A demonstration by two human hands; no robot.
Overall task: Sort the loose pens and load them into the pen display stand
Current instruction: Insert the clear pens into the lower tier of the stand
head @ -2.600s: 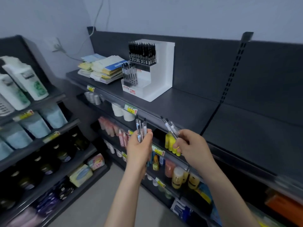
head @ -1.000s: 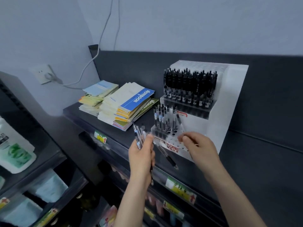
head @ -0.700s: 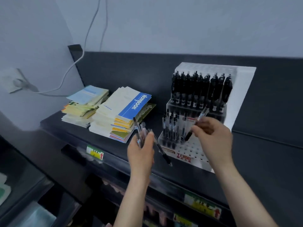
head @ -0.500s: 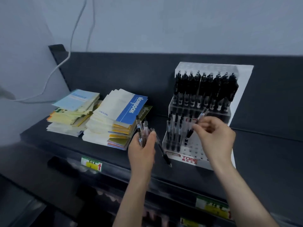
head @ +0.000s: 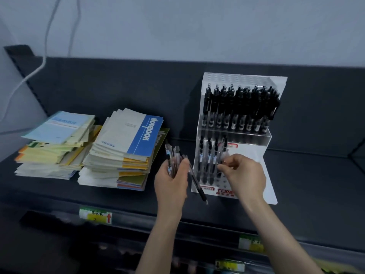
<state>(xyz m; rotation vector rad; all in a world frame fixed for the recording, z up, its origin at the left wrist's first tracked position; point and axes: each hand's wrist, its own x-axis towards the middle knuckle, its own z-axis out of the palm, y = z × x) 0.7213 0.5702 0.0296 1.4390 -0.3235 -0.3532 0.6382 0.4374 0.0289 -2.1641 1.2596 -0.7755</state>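
While both grips work in front of the pen display stand (head: 241, 79), the head view shows one stand, two hands and two stacks of notebooks on a dark shelf (head: 316, 184). The stand is white perforated plastic with a clear front lip, stepped into two tiers. Its upper tier carries a packed row of black pens (head: 240, 107), roughly nine across, all upright with clips on top. On the left of the lower tier stand three clear-barrelled pens (head: 209, 161), long axes vertical.

The left grip (head: 171, 180) is closed round a bundle of pens (head: 171, 159), about five, blurred, clips pointing up and away. One more dark pen (head: 197, 184) slants out of that fist, tip pointing down and right, just before the stand's base.

The right grip (head: 245, 176) has its fingers curled, pinching a single clear pen (head: 224, 147) held upright at the lower tier, just right of the three. Blur hides whether its tip sits in a hole.

The two stacks (head: 126, 147) of thin paper notebooks lie left of the stand.
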